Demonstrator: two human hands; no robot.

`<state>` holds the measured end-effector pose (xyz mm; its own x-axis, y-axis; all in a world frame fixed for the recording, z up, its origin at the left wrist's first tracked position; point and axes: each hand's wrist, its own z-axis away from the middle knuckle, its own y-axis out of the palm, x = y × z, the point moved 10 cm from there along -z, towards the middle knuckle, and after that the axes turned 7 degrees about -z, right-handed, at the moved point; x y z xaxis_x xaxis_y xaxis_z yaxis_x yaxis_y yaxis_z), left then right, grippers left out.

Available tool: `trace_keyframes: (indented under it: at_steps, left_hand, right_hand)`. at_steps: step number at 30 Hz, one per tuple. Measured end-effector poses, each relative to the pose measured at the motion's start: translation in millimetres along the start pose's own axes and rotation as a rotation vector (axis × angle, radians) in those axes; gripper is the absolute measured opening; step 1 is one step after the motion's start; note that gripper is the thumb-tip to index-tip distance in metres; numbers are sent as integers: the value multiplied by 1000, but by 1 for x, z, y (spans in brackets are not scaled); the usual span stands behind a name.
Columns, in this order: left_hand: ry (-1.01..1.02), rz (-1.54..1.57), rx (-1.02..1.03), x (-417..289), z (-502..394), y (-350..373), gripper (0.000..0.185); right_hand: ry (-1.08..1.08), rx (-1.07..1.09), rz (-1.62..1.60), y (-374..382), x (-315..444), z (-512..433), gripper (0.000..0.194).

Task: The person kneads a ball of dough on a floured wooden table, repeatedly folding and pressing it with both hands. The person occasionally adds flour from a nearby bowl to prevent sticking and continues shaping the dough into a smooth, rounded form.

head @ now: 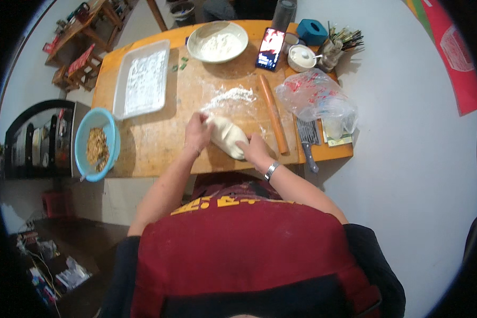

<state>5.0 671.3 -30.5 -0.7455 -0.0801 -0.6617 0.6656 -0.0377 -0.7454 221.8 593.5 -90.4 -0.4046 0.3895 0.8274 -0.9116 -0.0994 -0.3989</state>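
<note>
A long, pale lump of dough (227,136) lies slantwise near the front edge of the wooden table. My left hand (198,133) grips its far left end, with the fingertips curled over the dough. At the near right end, my right hand (256,150) holds it, thumb on top and the other fingers partly hidden. Just beyond the dough is a streak of white flour (234,95). To the right of my right hand rests a wooden rolling pin (273,115), pointing away from me.
A floured plastic tray (117,91) and a blue bowl of chopped filling (117,143) stand on the left. Farther back are a bowl of flour (190,49) and an upright phone (271,47). A cleaver (309,135) and a plastic bag (314,93) lie at right, the cleaver's handle overhanging the edge.
</note>
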Motion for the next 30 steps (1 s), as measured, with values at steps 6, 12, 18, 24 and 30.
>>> trace_keyframes:
  at_steps: [6, 12, 18, 24, 30]
  left_hand:
    - [165, 97, 42, -65, 20, -13, 38]
    - [768, -93, -103, -105, 118, -9, 35]
    - [765, 121, -57, -75, 135, -7, 32]
    - [258, 143, -83, -3, 109, -3, 44]
    - [224, 186, 74, 18, 77, 31, 50]
  right_hand:
    - [261, 141, -651, 17, -19, 11, 32]
    - [-133, -246, -145, -34, 58, 13, 46]
    - [-373, -29, 263, 12, 120, 14, 42]
    - [-808, -254, 504, 25, 114, 54, 42]
    - [-750, -242, 571, 41, 112, 12, 47]
